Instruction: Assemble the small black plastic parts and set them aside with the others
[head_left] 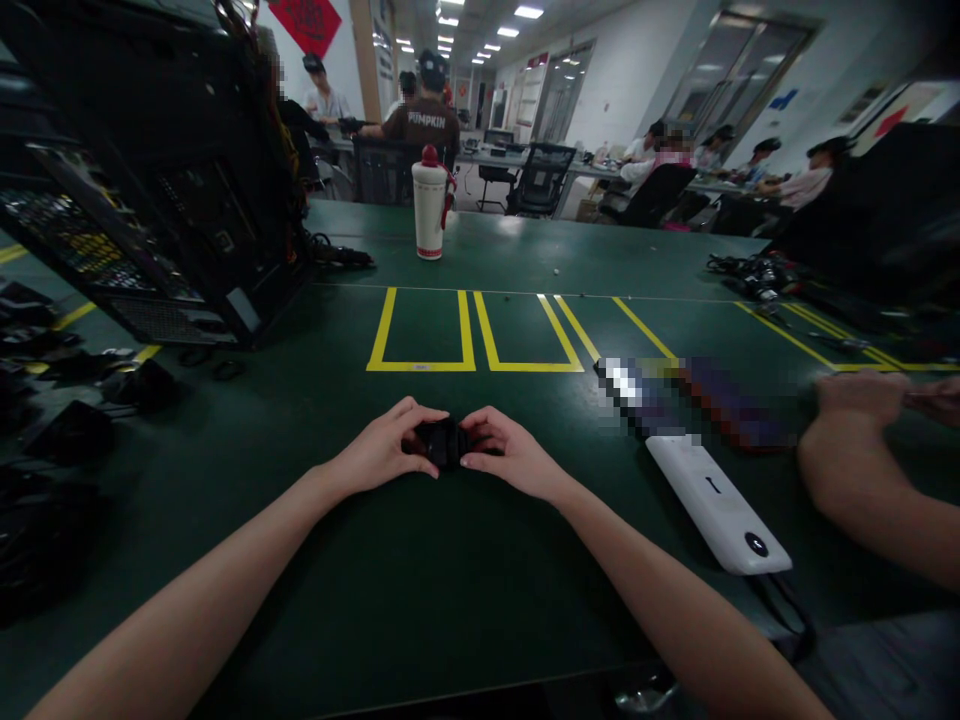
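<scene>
Two hands meeting at the middle of the green tabletop (pixel 465 590), our left hand (pixel 390 447) and right hand (pixel 510 455) pinching a small black object (pixel 442 441) between curled fingers, white power bank (pixel 716 505) lying to the right, a co-worker's hand (pixel 859 395) resting beyond it.

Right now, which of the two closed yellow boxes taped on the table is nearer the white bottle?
The left box. The white bottle stands just behind its far edge, while the right box lies farther to the side.

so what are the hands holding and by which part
A small black object, gripped at its two ends: left hand on the left end, right hand on the right. What it is cannot be told.
</scene>
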